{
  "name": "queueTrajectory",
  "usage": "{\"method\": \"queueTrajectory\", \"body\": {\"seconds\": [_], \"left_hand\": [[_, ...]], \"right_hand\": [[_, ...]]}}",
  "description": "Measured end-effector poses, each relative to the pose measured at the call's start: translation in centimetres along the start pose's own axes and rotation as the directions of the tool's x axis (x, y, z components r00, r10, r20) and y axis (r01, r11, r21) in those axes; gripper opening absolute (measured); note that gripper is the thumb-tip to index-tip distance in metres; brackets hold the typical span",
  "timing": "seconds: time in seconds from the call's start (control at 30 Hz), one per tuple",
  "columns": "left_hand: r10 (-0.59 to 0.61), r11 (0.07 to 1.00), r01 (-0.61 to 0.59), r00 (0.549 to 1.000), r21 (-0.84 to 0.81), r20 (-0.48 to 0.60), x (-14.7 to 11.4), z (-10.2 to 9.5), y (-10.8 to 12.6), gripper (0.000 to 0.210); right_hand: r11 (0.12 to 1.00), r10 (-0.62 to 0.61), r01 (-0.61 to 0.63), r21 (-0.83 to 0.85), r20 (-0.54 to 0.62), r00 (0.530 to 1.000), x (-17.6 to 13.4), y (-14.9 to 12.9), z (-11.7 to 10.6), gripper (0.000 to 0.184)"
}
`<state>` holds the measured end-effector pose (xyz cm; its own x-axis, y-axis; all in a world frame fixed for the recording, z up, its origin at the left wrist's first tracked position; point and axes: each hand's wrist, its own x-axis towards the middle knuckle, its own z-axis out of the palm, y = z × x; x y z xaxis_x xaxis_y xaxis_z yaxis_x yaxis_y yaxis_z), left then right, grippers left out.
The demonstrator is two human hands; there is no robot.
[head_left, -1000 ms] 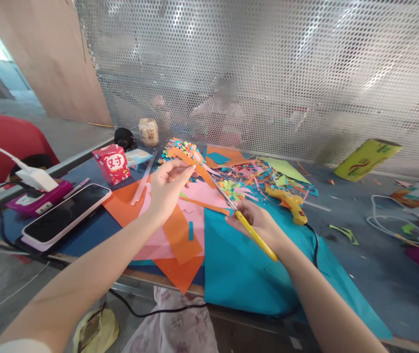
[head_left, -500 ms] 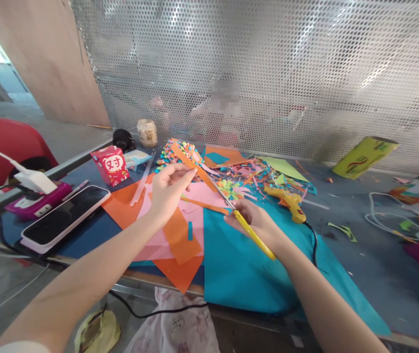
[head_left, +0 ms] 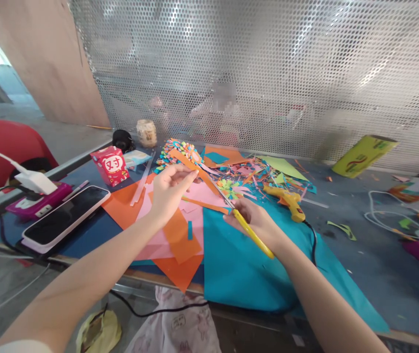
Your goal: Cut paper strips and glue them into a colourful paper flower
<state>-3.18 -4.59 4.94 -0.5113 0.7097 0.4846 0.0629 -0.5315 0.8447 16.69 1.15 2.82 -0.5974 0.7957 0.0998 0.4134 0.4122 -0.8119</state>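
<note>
My left hand [head_left: 172, 189] pinches an orange paper strip [head_left: 206, 177] between thumb and fingers, above the pink sheets. In my right hand [head_left: 255, 220] is a pair of scissors [head_left: 251, 230] with yellow handles, closed fingers around them. The scissor blades point up and left and lie along the strip's lower right end; whether they are apart is hard to make out. Beneath the hands are pink paper [head_left: 148, 245], a wider orange strip [head_left: 180, 240] and a large teal sheet [head_left: 238, 274]. A green and orange paper flower [head_left: 229, 188] lies just beyond the blades.
A yellow hot glue gun [head_left: 286, 200] lies right of my right hand, its cord trailing forward. Paper scraps [head_left: 246, 171] and small curled paper pieces [head_left: 178, 147] are heaped behind. Leftward are a phone [head_left: 65, 215], a red box [head_left: 110, 166] and a purple power strip [head_left: 40, 201]. Perforated metal [head_left: 268, 73] stands behind.
The orange strip's far end has shifted slightly left and down. Both hands keep nearly the same place and hold.
</note>
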Motion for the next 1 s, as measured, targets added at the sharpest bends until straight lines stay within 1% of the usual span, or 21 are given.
{"method": "queueTrajectory", "body": {"seconds": [0.2,0.47,0.6,0.77,1.0], "left_hand": [[-0.003,0.999,0.002,1.0,0.038,0.015,-0.04,-0.05,-0.07,0.02],[-0.006,1.0,0.005,1.0,0.031,0.028,0.02,-0.06,-0.06,0.022],[-0.027,0.999,0.026,0.999,0.033,0.027,-0.06,0.01,-0.13,0.021],[-0.046,0.998,0.044,0.998,0.043,0.052,-0.27,0.13,-0.38,0.022],[-0.052,0.997,0.049,0.998,0.052,0.045,-0.31,0.05,-0.35,0.021]], "right_hand": [[1.0,-0.013,0.013,-0.003,0.009,1.0,0.01,0.13,0.06,0.043],[0.999,0.0,0.0,-0.042,0.018,1.0,0.0,-0.11,-0.1,0.041],[0.999,0.0,0.0,-0.039,0.001,1.0,0.02,-0.19,-0.04,0.043],[0.998,-0.031,0.03,-0.053,-0.018,0.999,-0.01,-0.29,-0.03,0.041],[0.998,-0.007,0.007,-0.064,-0.001,1.0,0.04,0.2,-0.06,0.04]]}}
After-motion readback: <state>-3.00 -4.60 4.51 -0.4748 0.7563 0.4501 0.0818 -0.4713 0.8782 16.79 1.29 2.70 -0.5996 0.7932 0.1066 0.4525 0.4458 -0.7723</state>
